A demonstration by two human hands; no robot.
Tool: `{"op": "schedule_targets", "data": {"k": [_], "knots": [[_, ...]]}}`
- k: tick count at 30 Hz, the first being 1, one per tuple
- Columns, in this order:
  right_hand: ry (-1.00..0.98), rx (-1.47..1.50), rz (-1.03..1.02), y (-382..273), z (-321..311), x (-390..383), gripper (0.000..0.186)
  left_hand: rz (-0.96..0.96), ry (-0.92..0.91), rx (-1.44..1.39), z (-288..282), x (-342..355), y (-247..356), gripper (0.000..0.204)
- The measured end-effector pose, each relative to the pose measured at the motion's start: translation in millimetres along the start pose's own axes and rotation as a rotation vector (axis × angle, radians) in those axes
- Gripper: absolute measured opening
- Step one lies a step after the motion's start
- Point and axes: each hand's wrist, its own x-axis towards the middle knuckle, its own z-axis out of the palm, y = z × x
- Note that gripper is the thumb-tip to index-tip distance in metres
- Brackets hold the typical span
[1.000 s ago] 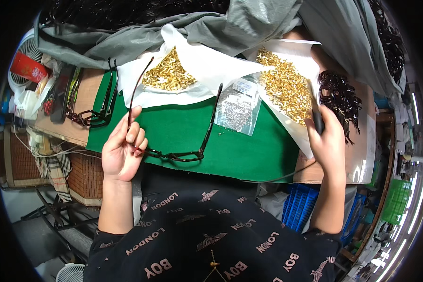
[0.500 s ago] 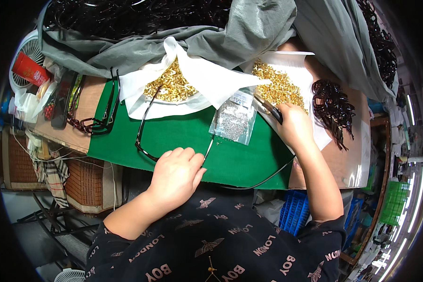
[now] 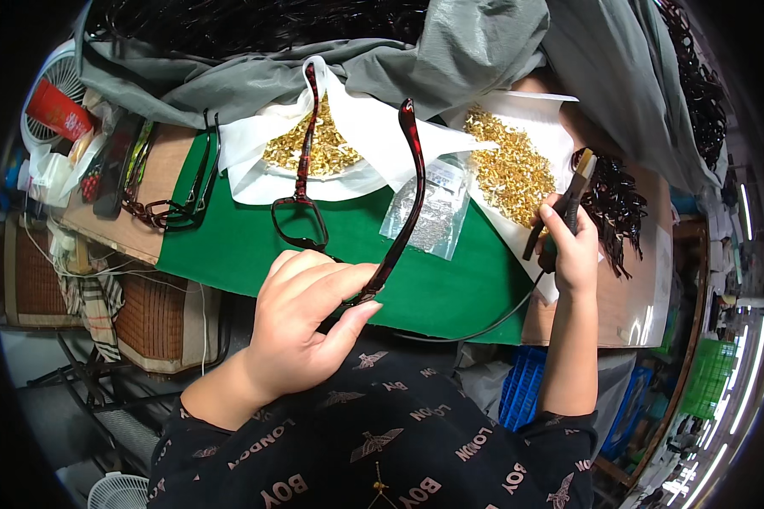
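Observation:
My left hand [image 3: 301,318], thumb and fingers closed, holds a dark red-brown eyeglass frame [image 3: 418,182] above the green mat [image 3: 348,225]. Both temples stick up and away from me; part of the front is behind my fingers. My right hand [image 3: 569,254] is closed round a dark-handled tool with a light tip [image 3: 582,170], whose exact kind I cannot make out. The tip points up and away, beside a heap of small gold-coloured metal parts [image 3: 509,165] on white paper. Between the hands lies a clear bag of tiny silver pieces [image 3: 429,216].
More gold parts [image 3: 310,144] lie on a white cloth at the back. Other eyeglass frames [image 3: 170,212] rest at left, and a dark pile of temples [image 3: 615,204] at right. A black cable [image 3: 484,329] crosses the mat's near edge. Grey cloth [image 3: 475,51] borders the far side.
My left hand has turned and lifted the eyeglass frame, so both temples now stand up in view. My right hand has moved right, off the gold heap, and its tool's tip now points up.

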Motion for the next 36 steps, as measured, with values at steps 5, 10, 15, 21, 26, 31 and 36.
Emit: {"op": "schedule_targets", "data": {"k": [5,10,15,21,26,31,36], "knots": [[-0.301,0.420,0.111,-21,20,-29,0.015,-0.043,-0.088,-0.034,10,11,5,0.035],[-0.484,0.614,0.119,-37,61,-66,0.014,-0.025,-0.064,-0.102,22,20,11,0.039],[-0.508,0.713,0.332,-45,85,-81,0.014,0.110,0.052,-0.083,29,23,5,0.039],[-0.367,0.242,-0.140,-43,94,-82,0.003,-0.029,-0.024,-0.104,26,17,2,0.042],[-0.301,0.077,-0.451,-48,101,-81,0.012,-0.044,-0.045,-0.088,26,16,3,0.044],[-0.302,-0.114,-0.671,-46,99,-78,0.024,-0.094,-0.103,-0.155,20,14,6,0.048],[-0.329,-0.292,-0.978,-54,97,-72,0.036,-0.157,-0.187,-0.284,13,11,8,0.049]]}}
